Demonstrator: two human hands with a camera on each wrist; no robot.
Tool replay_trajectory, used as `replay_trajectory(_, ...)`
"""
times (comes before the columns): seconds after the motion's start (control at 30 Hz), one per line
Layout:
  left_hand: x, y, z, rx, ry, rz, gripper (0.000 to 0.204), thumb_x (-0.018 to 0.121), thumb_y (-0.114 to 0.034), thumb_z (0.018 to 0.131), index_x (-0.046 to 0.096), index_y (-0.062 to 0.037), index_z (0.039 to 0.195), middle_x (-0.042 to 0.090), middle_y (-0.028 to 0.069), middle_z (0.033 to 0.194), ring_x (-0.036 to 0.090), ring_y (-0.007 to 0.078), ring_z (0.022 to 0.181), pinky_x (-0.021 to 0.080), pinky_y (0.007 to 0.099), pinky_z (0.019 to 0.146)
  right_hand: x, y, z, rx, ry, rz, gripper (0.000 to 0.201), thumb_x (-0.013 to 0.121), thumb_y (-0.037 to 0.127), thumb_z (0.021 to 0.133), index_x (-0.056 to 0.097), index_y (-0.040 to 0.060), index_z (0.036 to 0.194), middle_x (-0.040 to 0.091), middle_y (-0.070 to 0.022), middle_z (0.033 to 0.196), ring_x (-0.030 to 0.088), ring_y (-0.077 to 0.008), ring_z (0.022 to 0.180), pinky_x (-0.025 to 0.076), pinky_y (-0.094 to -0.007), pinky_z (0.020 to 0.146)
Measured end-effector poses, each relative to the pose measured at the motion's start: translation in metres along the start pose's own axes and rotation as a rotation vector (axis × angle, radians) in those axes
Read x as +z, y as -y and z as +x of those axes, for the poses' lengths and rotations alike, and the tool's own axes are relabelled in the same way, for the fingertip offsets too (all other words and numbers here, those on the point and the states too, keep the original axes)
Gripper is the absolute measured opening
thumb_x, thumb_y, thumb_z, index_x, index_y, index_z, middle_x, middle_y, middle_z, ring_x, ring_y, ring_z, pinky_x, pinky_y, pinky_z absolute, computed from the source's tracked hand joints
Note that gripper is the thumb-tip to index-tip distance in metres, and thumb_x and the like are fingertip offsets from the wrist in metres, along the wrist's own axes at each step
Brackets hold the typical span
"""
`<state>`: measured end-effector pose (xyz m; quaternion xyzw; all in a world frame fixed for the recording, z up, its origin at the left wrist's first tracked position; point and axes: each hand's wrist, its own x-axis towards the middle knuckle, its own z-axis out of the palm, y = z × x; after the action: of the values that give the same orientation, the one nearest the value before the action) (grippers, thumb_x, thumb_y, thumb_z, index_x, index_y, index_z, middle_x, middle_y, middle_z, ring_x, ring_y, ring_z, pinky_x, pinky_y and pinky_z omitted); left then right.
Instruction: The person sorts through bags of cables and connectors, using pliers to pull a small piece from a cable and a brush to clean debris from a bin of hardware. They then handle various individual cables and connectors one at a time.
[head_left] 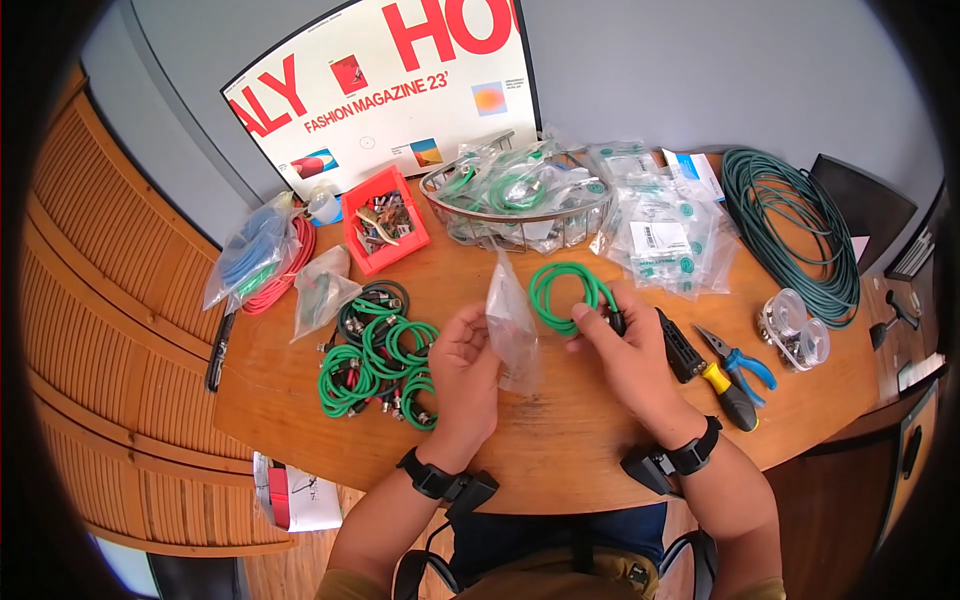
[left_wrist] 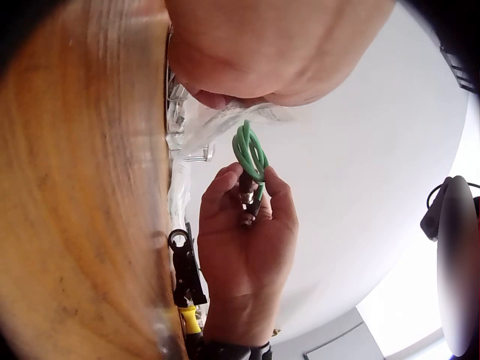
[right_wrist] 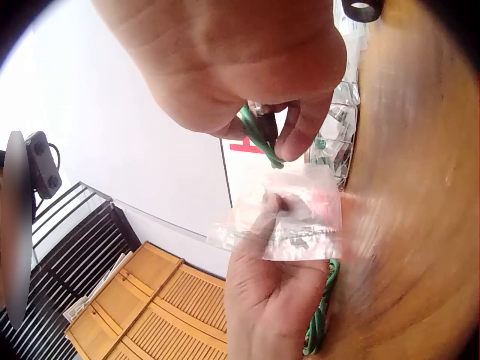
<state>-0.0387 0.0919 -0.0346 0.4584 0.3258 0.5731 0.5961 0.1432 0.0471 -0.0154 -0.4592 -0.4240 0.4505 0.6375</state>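
My left hand (head_left: 462,372) holds a clear plastic bag (head_left: 514,335) upright over the middle of the table, its fingertips behind the film. In the right wrist view the bag (right_wrist: 307,229) spreads in front of the left fingers. To its right, my right hand (head_left: 636,366) pinches a coiled green cable (head_left: 538,297) between thumb and fingers. Dark ends with metal connectors (left_wrist: 247,198) hang at the coil's base in the left wrist view. The coil is apart from the bag. Beside my left hand lies a pile of coiled green cables (head_left: 347,388).
Behind stand a red bin (head_left: 425,232) of small parts and a wire basket (head_left: 515,222) of bagged cables. Flat plastic bags (head_left: 690,262) and a dark green cable coil (head_left: 735,215) lie right. Pliers (head_left: 745,366), a yellow-black screwdriver (head_left: 735,402) and plastic tubs (head_left: 815,343) sit nearer.
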Motion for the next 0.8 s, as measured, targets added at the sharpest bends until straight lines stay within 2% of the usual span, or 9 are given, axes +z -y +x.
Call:
replay_trajectory(0.17,-0.003,-0.001,-0.002,0.108,-0.050,0.188,0.031,0.071,0.008,0.095,0.067,0.0013,0.125,0.069,0.0059,0.110,0.067,0.0097,0.095,0.053,0.0233,0.085,0.002,0.011,-0.004,-0.077,-0.092,0.059,0.011,0.068,0.008,0.103,0.061,0.0017,0.098,0.052,0.0023,0.088,0.064,-0.0072,0.082,0.059,-0.0229,0.070)
replay_trajectory(0.23,-0.004,-0.001,-0.003,0.149,-0.051,0.275,0.031,0.073,0.009,0.094,0.069,0.0009,0.124,0.069,0.0046,0.107,0.065,0.0086,0.091,0.052,0.0221,0.082,0.003,0.015,-0.007,-0.197,-0.137,0.072,0.011,0.070,0.006,0.100,0.061,0.0010,0.095,0.049,0.0019,0.087,0.059,-0.0079,0.081,0.053,-0.0256,0.066)
replay_trajectory(0.27,-0.003,-0.002,-0.003,0.130,-0.063,0.314,0.032,0.074,0.009,0.093,0.069,0.0006,0.123,0.068,0.0036,0.105,0.065,0.0080,0.090,0.051,0.0213,0.081,-0.001,0.012,-0.007,-0.195,-0.136,0.071,0.011,0.070,0.006,0.100,0.061,0.0010,0.095,0.049,0.0019,0.087,0.059,-0.0079,0.081,0.053,-0.0256,0.066)
replay_trajectory(0.33,-0.003,-0.002,-0.003,0.112,-0.081,0.356,0.033,0.075,0.010,0.092,0.070,0.0003,0.123,0.067,0.0025,0.103,0.064,0.0073,0.089,0.051,0.0205,0.079,-0.010,0.004,-0.006,-0.393,-0.077,-0.179,0.013,0.072,0.005,0.095,0.061,-0.0005,0.091,0.047,0.0002,0.085,0.052,-0.0096,0.079,0.044,-0.0300,0.064)
replay_trajectory(0.37,-0.003,-0.002,-0.002,0.104,-0.072,0.332,0.034,0.076,0.009,0.092,0.069,0.0003,0.123,0.067,0.0024,0.103,0.064,0.0074,0.088,0.051,0.0202,0.079,-0.007,0.008,-0.006,-0.393,-0.076,-0.176,0.013,0.072,0.005,0.095,0.061,-0.0005,0.091,0.047,0.0002,0.085,0.052,-0.0096,0.079,0.044,-0.0300,0.064)
replay_trajectory(0.43,-0.002,-0.002,-0.002,0.094,-0.057,0.308,0.034,0.076,0.009,0.092,0.069,0.0002,0.124,0.068,0.0024,0.103,0.064,0.0075,0.088,0.051,0.0199,0.078,0.001,0.021,-0.008,-0.309,0.015,-0.382,0.019,0.074,0.008,0.091,0.060,-0.0025,0.087,0.047,-0.0046,0.083,0.047,-0.0139,0.074,0.038,-0.0327,0.064)
replay_trajectory(0.53,0.002,-0.004,-0.003,0.075,-0.039,0.246,0.034,0.076,0.007,0.093,0.068,0.0005,0.126,0.068,0.0023,0.102,0.064,0.0086,0.089,0.052,0.0216,0.081,0.002,0.004,-0.004,-0.232,-0.041,-0.488,0.023,0.075,0.012,0.090,0.058,-0.0037,0.085,0.048,-0.0090,0.082,0.048,-0.0174,0.072,0.040,-0.0331,0.062)
replay_trajectory(0.57,0.003,-0.005,-0.002,0.061,-0.047,0.192,0.033,0.076,0.005,0.094,0.068,0.0008,0.126,0.069,0.0030,0.104,0.065,0.0094,0.093,0.053,0.0228,0.084,0.002,0.005,-0.004,-0.181,-0.062,-0.467,0.027,0.076,0.015,0.088,0.057,-0.0042,0.083,0.050,-0.0120,0.080,0.048,-0.0215,0.069,0.039,-0.0349,0.059)
replay_trajectory(0.8,0.002,-0.002,0.001,0.088,-0.057,0.039,0.031,0.073,0.000,0.099,0.068,0.0015,0.130,0.069,0.0047,0.108,0.065,0.0101,0.102,0.054,0.0249,0.092,-0.001,0.005,-0.001,-0.208,-0.104,-0.519,0.027,0.076,0.014,0.088,0.057,-0.0044,0.082,0.051,-0.0129,0.077,0.049,-0.0238,0.065,0.040,-0.0371,0.057)
